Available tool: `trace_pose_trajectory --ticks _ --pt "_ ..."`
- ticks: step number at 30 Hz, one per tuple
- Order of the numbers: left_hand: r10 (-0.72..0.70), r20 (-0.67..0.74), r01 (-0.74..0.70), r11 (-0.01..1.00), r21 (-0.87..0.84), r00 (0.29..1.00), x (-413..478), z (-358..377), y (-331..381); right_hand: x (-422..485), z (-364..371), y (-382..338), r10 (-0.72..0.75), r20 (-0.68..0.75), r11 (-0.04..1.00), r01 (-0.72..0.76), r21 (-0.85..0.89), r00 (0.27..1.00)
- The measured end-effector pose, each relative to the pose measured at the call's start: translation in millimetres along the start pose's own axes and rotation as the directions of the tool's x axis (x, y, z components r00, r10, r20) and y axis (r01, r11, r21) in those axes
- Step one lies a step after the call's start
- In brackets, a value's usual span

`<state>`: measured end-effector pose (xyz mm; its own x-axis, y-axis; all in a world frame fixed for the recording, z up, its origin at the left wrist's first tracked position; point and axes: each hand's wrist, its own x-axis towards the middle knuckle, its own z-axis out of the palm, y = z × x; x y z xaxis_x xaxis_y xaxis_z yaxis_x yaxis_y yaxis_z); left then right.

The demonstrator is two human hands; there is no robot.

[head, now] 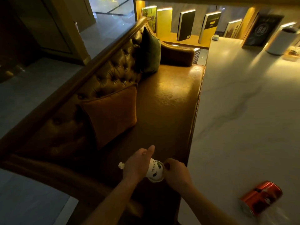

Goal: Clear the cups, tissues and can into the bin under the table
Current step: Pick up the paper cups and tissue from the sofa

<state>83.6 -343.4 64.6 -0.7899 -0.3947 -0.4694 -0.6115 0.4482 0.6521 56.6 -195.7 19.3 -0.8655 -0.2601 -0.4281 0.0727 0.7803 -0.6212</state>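
Note:
My left hand (138,164) grips a white paper cup (155,172) with green marks, held tilted over the brown leather sofa seat. A scrap of white tissue (121,165) sticks out behind that hand. My right hand (176,172) touches the cup's rim side, fingers curled; whether it holds something small I cannot tell. A red can (261,198) lies on its side on the pale marble table (243,127) at the lower right. No bin is in view.
A tufted leather sofa (162,103) with an orange cushion (113,114) and a dark green cushion (150,51) runs along the table's left edge. Books stand on a lit shelf (186,25) at the back. A white cylinder (284,40) stands at the table's far end.

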Motion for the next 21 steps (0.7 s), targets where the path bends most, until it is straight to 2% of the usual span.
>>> trace_pose_trajectory --ticks 3,4,6,8,10,16,18,21 --pt "-0.010 0.139 0.040 0.975 -0.220 0.990 -1.9 -4.1 0.9 0.7 -5.4 -1.3 -0.005 -0.029 1.000 0.006 0.018 1.000" --pt "0.031 0.187 0.016 0.970 -0.244 0.982 -3.7 -5.7 -2.6 1.5 -7.0 -1.4 -0.006 -0.044 1.000 0.006 0.012 0.999" --pt "0.153 0.196 -0.138 0.986 -0.090 0.969 -6.4 -6.9 -10.2 3.3 -9.4 -1.9 -0.005 -0.067 1.000 0.005 0.005 0.998" --pt "0.246 0.081 -0.251 0.966 0.060 0.966 -7.1 -5.5 -12.4 4.1 -11.3 -3.2 -0.003 -0.065 1.000 0.003 0.000 0.998" --pt "0.341 0.033 -0.343 0.931 0.127 0.939 -6.5 -5.5 -11.2 3.4 -12.0 -6.2 -0.004 -0.075 1.000 0.005 0.005 0.997" --pt "0.499 0.154 -0.523 0.808 0.273 0.853 -7.8 5.9 -14.2 -3.9 -17.3 -17.9 -0.040 -0.117 0.999 0.041 0.011 0.992" --pt "0.479 0.135 -0.496 0.852 0.167 0.868 -7.9 8.0 -13.3 -5.8 -20.3 -19.1 -0.045 -0.143 0.998 0.051 0.036 0.989" --pt "0.400 0.122 -0.386 0.914 -0.122 0.908 -4.5 7.5 -18.6 -8.3 -24.0 -15.5 -0.020 -0.149 0.995 0.034 0.093 0.989"
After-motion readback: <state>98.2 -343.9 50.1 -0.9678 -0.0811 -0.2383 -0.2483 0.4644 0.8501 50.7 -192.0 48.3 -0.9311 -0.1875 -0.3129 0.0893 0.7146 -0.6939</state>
